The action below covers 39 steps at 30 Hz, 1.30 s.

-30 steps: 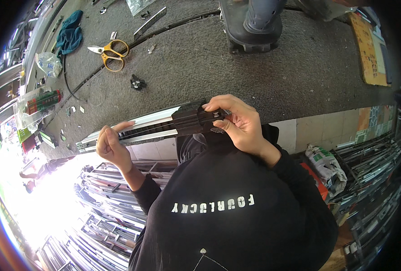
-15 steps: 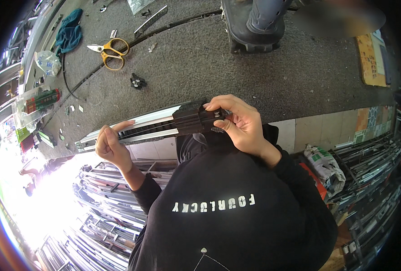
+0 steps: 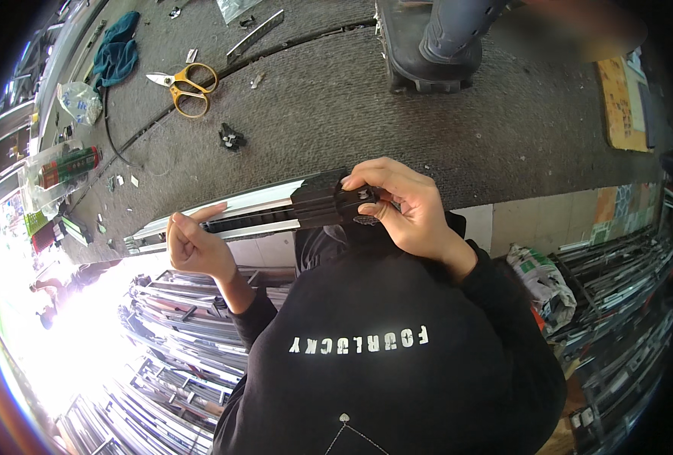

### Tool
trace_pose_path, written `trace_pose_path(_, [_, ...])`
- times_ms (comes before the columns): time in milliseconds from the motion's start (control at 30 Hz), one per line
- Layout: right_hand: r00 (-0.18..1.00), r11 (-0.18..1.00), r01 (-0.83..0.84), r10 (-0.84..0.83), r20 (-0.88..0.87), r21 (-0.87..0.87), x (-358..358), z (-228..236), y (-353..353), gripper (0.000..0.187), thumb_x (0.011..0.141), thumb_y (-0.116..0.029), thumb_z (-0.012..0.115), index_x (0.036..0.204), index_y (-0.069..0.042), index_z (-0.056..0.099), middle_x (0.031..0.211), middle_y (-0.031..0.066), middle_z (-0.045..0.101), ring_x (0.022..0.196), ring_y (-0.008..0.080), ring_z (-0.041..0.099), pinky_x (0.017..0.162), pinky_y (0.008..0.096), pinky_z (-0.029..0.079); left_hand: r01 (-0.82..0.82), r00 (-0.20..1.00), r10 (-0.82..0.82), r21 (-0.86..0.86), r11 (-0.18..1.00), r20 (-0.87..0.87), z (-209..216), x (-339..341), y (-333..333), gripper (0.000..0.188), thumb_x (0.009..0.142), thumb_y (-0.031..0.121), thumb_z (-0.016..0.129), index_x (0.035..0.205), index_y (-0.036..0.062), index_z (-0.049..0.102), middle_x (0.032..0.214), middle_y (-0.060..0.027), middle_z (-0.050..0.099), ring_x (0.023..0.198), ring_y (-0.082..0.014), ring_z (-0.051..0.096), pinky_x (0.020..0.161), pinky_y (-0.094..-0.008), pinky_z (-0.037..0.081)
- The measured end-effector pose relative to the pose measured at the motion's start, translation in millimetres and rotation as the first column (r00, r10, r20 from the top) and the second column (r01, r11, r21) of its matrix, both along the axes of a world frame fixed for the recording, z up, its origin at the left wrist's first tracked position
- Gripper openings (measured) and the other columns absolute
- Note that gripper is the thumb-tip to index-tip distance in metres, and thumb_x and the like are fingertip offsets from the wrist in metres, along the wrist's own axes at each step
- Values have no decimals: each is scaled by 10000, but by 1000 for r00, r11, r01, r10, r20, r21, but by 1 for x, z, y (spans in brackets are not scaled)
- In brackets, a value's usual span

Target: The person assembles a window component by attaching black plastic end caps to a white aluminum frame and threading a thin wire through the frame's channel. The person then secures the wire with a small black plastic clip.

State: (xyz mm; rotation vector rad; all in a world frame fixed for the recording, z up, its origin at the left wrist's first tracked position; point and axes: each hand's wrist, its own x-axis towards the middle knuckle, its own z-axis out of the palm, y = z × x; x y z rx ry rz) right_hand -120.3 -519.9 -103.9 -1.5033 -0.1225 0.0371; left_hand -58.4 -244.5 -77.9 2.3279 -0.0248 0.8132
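A long silver metal profile (image 3: 262,197) with a dark slotted channel down its middle lies across the near edge of the carpeted workbench (image 3: 314,114). A black plastic end piece (image 3: 317,199) covers its right part. My left hand (image 3: 200,244) grips the profile toward its left end, one finger stretched along the upper rail. At the other end, my right hand (image 3: 408,208) pinches a small black fitting (image 3: 364,196) between thumb and fingers, against the end piece. The fitting's exact shape is partly hidden by the fingers.
Yellow-handled scissors (image 3: 191,89) and a small black part (image 3: 231,137) lie beyond the profile. A teal cloth (image 3: 116,49) and a red-green can (image 3: 71,167) are at left. A black machine base (image 3: 431,68) stands at the far side; metal bars (image 3: 177,364) fill racks below.
My left hand has shifted slightly to the right and down along the profile. My right hand has hardly moved and keeps its pinch at the black end.
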Motion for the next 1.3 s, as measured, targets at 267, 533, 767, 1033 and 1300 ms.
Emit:
trace_pose_path(267, [998,999,-30,32,-61,25,-2,4,9,293,848,80,691,1123,-19,669,1089,85,669,940,141,651,752,259,541,-155,982,161,-57,986,102,-9,3,-11,519,1055,115,454,545,134,356,546,-10,688,457,-41,313,506,-223,309])
trace_pose_path(533, [985,886,23,59,-161,464,-7,-6,9,281,933,-12,676,1199,12,588,1173,81,564,1089,133,538,966,295,458,-77,982,78,-10,997,174,-9,6,-10,501,1046,98,453,575,150,292,558,-32,695,469,-48,326,505,-225,302])
trace_pose_path(767, [991,835,15,61,-121,550,-8,-17,14,302,957,-80,673,1216,10,549,1175,79,544,1094,133,526,981,301,435,1,997,-16,-199,980,-73,5,5,-2,420,1052,117,468,637,63,506,604,-33,658,625,-83,567,703,-254,527])
trace_pose_path(1033, [992,845,127,-108,-67,520,-14,-36,42,312,1030,-200,565,1258,-7,476,1142,58,518,1055,110,492,974,298,405,357,658,-751,-897,263,42,35,12,-7,216,1042,206,534,888,56,552,677,1,441,600,-122,489,604,-308,467])
trace_pose_path(1300, [977,870,191,-214,0,454,-13,-47,52,276,1015,-170,506,1234,-14,448,1084,60,477,972,114,454,905,283,394,826,560,-710,220,519,-427,37,23,-62,680,586,339,983,749,91,371,986,-77,732,539,-77,387,485,-230,344])
